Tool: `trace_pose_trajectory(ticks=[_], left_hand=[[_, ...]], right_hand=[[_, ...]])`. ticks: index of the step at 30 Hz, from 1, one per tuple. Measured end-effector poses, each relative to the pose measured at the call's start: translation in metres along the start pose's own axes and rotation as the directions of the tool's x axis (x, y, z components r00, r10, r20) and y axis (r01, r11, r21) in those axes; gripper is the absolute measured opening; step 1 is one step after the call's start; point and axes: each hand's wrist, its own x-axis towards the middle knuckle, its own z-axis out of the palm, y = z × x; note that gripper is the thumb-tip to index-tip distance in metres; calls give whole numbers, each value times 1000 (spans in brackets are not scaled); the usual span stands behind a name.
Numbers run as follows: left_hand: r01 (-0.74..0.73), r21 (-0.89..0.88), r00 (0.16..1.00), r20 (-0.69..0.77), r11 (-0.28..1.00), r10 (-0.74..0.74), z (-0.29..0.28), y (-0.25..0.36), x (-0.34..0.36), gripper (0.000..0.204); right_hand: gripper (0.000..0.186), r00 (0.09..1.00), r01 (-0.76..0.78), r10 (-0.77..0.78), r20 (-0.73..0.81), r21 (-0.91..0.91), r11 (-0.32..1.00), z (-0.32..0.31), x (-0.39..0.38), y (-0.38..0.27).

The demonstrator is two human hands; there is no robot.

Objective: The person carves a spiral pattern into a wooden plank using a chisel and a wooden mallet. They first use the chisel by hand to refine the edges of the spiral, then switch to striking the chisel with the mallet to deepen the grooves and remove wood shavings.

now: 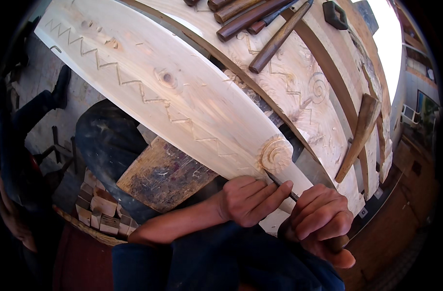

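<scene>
A long pale wooden board runs from the far left down toward me. A zigzag line is carved along it, and a carved spiral rosette sits near its close end. My right hand is wrapped round the handle of a wood-carving chisel, whose butt shows below the fist. My left hand is closed at the chisel's metal blade, its fingers against the shank and its knuckles by the board's edge. The blade's tip meets the wood at the lower rim of the rosette.
Several wooden-handled chisels lie on a second carved board at the back. A wooden mallet rests to the right. A stained wood block is under the board, and offcuts are at lower left. Another person's leg shows at left.
</scene>
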Motion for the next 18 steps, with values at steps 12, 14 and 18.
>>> trace_pose_trajectory(ticks=[12,14,18], left_hand=[[25,-4,1000,-10,1000,-25,1,-1,0,35],[22,-9,1000,-6,1000,-22,1,-2,0,36],[22,-17,999,-26,1000,-22,2,-2,-2,35]], right_hand=[[80,998,-11,13,59,-37,999,-4,3,3],[80,997,-17,20,69,-42,999,-4,4,2],[79,995,-2,12,97,-98,995,-6,1,1]])
